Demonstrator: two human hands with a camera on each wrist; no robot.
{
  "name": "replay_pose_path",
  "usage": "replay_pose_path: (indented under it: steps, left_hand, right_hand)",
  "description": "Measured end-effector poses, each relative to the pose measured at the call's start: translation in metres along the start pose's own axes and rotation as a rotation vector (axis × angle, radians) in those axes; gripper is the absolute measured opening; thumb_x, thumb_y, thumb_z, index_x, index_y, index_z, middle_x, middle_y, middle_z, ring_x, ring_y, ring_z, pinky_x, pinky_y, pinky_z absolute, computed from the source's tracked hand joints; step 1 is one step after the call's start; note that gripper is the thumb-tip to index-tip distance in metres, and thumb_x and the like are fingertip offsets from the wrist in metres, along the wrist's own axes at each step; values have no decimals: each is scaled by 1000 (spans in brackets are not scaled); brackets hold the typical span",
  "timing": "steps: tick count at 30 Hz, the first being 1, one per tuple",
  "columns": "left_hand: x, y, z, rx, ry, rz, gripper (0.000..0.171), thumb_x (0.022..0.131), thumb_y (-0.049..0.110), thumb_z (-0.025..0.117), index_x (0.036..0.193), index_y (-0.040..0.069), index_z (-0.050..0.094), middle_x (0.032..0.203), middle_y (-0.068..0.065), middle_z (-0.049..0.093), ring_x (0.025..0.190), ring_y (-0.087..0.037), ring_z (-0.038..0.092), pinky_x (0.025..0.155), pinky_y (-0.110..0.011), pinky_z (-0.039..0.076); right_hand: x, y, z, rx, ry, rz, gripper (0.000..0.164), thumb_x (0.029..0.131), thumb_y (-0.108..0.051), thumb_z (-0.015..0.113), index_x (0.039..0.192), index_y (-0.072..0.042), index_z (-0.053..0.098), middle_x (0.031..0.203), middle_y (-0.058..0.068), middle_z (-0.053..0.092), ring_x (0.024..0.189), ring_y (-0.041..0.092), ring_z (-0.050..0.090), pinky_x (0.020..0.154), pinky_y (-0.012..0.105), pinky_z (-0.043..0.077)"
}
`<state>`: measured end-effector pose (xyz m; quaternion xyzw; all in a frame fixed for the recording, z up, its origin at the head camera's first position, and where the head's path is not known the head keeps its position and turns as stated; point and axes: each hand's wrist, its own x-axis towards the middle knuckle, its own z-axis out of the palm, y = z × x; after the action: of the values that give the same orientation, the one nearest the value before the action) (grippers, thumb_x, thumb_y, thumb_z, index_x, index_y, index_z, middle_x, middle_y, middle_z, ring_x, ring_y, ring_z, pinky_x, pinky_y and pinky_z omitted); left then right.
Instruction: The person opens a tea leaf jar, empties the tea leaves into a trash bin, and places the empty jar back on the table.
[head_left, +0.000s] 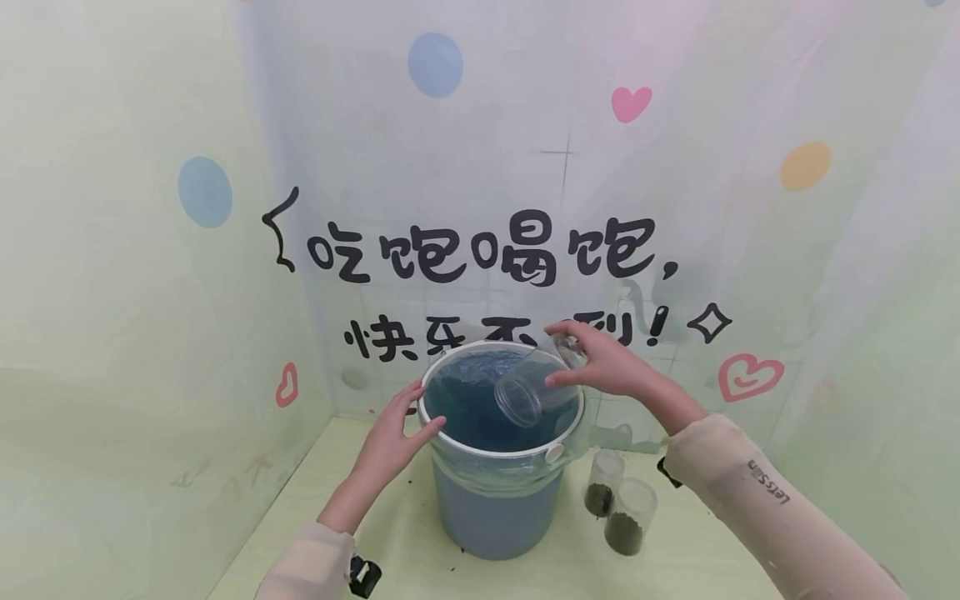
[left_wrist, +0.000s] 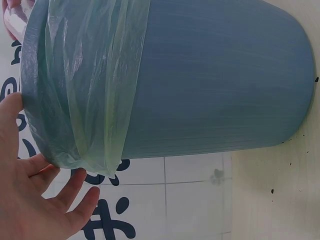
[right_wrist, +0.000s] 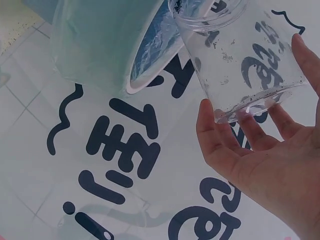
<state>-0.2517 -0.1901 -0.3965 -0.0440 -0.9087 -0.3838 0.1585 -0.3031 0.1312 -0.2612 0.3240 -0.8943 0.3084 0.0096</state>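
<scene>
A: Where is the clear jar [head_left: 542,377] held?
B: It is held over the open top of a blue bucket [head_left: 495,521], tilted, with its mouth turned down and inward. Its lower end is gripped by the curled fingers and thumb of the right hand [head_left: 603,360].
A: Is any label carried by it?
B: None can be seen. The wall is transparent, a ridged ring is formed at the mouth, and fine dark specks are scattered over its surface, mostly near the base.
A: And the left hand [head_left: 393,435]?
B: Its fingers are spread wide, and the white rim [head_left: 480,452] is touched by thumb and fingertips. A greenish plastic liner [head_left: 491,482] is folded over that rim.
A: What is placed beside the bucket?
B: Two more jars [head_left: 632,518], partly filled with dark grains, are stood on the pale table [head_left: 397,542], just to the bucket's right.
A: Can any writing be read?
B: "吃饱喝饱," is printed in black lettering [head_left: 532,250] on the wall sheet [head_left: 480,158]; below, "快", "不" and "!" can be made out, the rest being partly covered. What seems to be "LetsSlim" is marked on the right sleeve [head_left: 750,508].
</scene>
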Motion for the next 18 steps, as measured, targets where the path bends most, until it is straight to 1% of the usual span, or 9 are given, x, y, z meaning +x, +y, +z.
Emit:
replay_pose_path:
  steps: [7,13,18]
  left_hand:
    - [0,-1,1,1,2,-1,75,92,46,68,151,8,41,161,-13,35,134,-37,52,107,-59,45]
    - [0,0,0,4,2,2,75,92,45,68,151,8,41,161,-12,35,134,-37,52,107,-58,45]
    - [0,-1,0,3,1,2,76,92,47,67,151,8,41,161,-12,35,134,-37,52,107,-58,45]
  right_hand:
    - [1,-4,-1,39,-1,17,74,84,-27,80,147,-10,44,147,15,50,129,43,53,102,56,50]
    - [2,-6,-2,96,10,18,74,85,-28,78,148,-13,43,145,16,50,132,43,51,102,57,49]
    - [1,-8,-2,133,36,35,72,86,-29,78,148,-19,43,147,14,49,133,39,51,104,56,49]
